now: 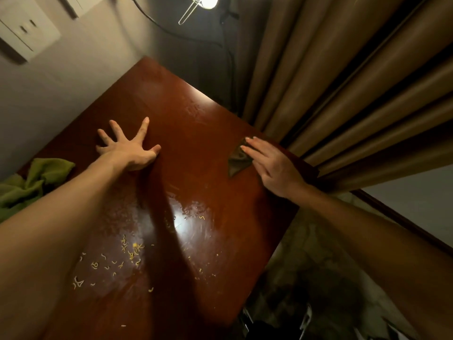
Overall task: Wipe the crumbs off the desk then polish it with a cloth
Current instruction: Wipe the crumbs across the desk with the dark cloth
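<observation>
A glossy red-brown wooden desk [186, 148] fills the middle of the view. My left hand [130, 148] lies flat on it with fingers spread wide, holding nothing. My right hand [272, 165] presses a small dark brown cloth [237, 160] onto the desk near its right edge with straight fingers; part of the cloth is hidden under the palm. Several pale yellow crumbs [127, 251] are scattered over the near part of the desk, under my left forearm and toward the shiny patch.
A crumpled green cloth [31, 185] lies at the desk's left edge by the wall. Brown curtains [355, 99] hang just right of the desk. A lamp [208, 1] with a black cable stands behind the far corner. Tiled floor [318, 266] lies beyond the right edge.
</observation>
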A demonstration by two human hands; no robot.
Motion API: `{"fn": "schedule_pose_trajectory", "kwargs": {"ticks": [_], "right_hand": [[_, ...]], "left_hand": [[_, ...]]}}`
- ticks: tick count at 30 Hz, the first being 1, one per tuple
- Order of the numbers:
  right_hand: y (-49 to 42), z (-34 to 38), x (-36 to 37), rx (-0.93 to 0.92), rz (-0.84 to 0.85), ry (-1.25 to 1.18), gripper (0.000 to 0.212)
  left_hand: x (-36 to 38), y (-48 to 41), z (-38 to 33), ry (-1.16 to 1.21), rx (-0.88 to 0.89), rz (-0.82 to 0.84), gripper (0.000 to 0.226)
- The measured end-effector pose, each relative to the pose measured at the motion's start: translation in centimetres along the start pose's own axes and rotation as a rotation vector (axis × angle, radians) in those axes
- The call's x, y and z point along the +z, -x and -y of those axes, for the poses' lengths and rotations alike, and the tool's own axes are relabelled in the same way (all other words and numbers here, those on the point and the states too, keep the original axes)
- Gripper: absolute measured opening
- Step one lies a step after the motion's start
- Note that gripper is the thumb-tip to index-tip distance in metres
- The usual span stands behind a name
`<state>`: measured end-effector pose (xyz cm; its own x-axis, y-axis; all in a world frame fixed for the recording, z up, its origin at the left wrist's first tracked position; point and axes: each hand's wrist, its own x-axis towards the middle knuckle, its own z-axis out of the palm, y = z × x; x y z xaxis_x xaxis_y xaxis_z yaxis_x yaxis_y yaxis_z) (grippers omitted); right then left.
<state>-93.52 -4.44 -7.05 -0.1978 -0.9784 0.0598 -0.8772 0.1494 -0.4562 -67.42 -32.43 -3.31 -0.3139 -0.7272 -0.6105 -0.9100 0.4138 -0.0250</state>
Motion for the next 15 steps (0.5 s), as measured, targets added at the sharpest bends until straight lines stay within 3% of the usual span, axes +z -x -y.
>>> {"fn": "schedule_pose_trajectory", "kwargs": {"ticks": [9,15], "right_hand": [[5.0,2.9,1.8,0.371,-0.118,0.035,0.049],[8.4,12.0,6.0,0.287,-0.077,0.008,0.060]], "left_hand": [[0.8,0.4,1.0,0.052,0.064,-0.080,0.086],[0.0,0.9,5.1,0.160,0.200,-0.039,0.078]]}}
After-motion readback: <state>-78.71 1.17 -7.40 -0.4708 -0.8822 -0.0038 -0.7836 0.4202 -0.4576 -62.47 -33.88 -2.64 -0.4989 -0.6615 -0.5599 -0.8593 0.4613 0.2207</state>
